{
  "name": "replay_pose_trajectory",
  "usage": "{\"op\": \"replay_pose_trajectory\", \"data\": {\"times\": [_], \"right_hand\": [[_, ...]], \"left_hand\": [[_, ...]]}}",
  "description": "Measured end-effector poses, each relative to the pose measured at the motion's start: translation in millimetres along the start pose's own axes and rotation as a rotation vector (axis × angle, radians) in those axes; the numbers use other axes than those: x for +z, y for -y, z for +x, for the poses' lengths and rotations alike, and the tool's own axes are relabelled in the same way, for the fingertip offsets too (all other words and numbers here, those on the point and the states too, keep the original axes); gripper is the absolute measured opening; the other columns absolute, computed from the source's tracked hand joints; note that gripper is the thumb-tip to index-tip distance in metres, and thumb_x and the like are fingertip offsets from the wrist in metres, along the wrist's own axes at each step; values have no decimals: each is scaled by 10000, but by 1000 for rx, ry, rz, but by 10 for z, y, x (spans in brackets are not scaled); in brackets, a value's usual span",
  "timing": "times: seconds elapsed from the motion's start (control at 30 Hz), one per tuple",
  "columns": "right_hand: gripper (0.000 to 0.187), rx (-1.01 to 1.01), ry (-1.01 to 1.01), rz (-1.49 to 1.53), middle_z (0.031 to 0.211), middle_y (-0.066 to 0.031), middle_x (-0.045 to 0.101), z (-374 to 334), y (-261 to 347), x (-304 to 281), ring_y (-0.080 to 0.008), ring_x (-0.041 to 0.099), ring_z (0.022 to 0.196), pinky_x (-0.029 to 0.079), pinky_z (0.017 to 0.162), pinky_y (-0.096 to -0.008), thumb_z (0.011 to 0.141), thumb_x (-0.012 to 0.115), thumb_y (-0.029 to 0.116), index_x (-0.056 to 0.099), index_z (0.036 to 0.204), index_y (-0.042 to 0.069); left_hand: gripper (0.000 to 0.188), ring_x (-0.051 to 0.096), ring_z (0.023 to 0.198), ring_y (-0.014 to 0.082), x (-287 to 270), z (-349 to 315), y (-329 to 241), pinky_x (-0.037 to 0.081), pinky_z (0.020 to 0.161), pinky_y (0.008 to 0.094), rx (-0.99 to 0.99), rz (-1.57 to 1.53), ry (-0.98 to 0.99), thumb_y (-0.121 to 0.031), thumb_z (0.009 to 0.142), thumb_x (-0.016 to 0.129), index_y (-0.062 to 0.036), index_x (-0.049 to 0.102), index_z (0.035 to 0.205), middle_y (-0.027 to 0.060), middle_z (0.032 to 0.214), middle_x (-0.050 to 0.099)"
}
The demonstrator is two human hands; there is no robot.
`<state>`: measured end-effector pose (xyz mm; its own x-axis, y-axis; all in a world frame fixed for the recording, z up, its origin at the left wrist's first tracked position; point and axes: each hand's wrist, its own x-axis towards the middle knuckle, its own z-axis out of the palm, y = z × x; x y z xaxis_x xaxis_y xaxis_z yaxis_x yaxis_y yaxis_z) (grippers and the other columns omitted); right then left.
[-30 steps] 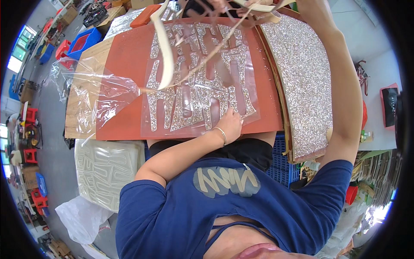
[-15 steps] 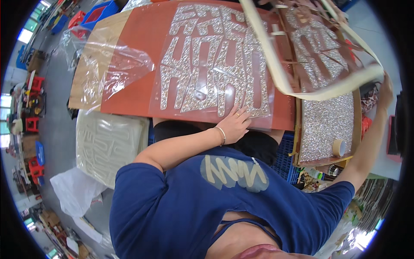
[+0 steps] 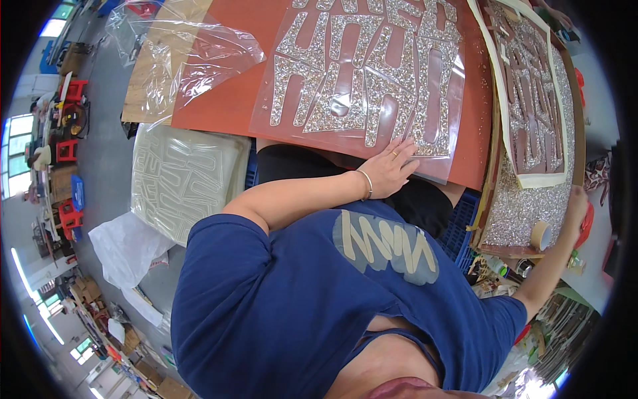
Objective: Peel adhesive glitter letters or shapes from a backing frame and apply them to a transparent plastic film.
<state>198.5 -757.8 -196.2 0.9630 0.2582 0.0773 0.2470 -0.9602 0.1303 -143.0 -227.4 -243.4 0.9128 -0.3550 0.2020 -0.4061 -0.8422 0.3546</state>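
Observation:
My left hand (image 3: 392,169) lies flat, fingers stretched, on the near edge of a clear plastic sheet (image 3: 264,113). Silvery glitter shapes (image 3: 335,112) with cut-out middles cover that sheet, which rests on a reddish-brown board (image 3: 216,123). On the right, my right hand (image 3: 577,203) is at the side edge of a shallow tray (image 3: 515,253) of loose silver glitter (image 3: 515,213). Beside it is the near corner of a cream frame (image 3: 541,181), which borders a brown stencil (image 3: 528,126) lying over the glitter. The right fingers are too small and partly hidden to read.
A roll of tape (image 3: 541,235) stands in the tray's near corner. Clear film (image 3: 209,56) is crumpled over the board's left end. Below it lies a stack of embossed translucent sheets (image 3: 179,183). A blue crate (image 3: 462,223) stands between board and tray.
The cream frame, raised and tilted earlier, has come down onto the glitter tray. My right hand has lowered with it to the tray's edge. My left hand stays on the sheet; the view has shifted.

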Motion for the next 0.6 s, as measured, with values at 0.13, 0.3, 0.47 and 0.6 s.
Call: {"op": "replay_pose_trajectory", "data": {"times": [0.13,0.3,0.47,0.6], "right_hand": [[228,115,77,24,904,-202,666,-926,755,-364,-380,639,853,492,758,-443,890,559,214,675,961,32],[210,84,51,218,856,-215,651,-1380,1703,-213,-382,612,809,476,738,-458,871,587,194,675,931,13],[146,56,-32,-18,867,-173,628,-1541,1803,-160,-356,561,863,434,794,-449,851,584,147,671,893,39],[121,122,-83,25,866,-155,634,-1727,1786,-96,-355,559,857,430,798,-437,851,594,131,660,895,40]], "left_hand": [[537,244,1354,418,13,32,51,203,1119,510,66,-134,-46,-295,814,641,13,482,1225,260,1364,342],[579,240,1347,440,1,99,70,198,1120,523,67,-175,-104,-320,785,672,-19,483,1242,254,1379,320],[419,375,1291,345,19,-1,107,231,1112,529,270,-108,-265,-201,735,700,-71,597,1120,136,1284,471],[294,500,1124,274,-27,-161,145,360,1030,466,402,-206,-346,-96,696,663,-65,637,987,80,1106,559]]}}
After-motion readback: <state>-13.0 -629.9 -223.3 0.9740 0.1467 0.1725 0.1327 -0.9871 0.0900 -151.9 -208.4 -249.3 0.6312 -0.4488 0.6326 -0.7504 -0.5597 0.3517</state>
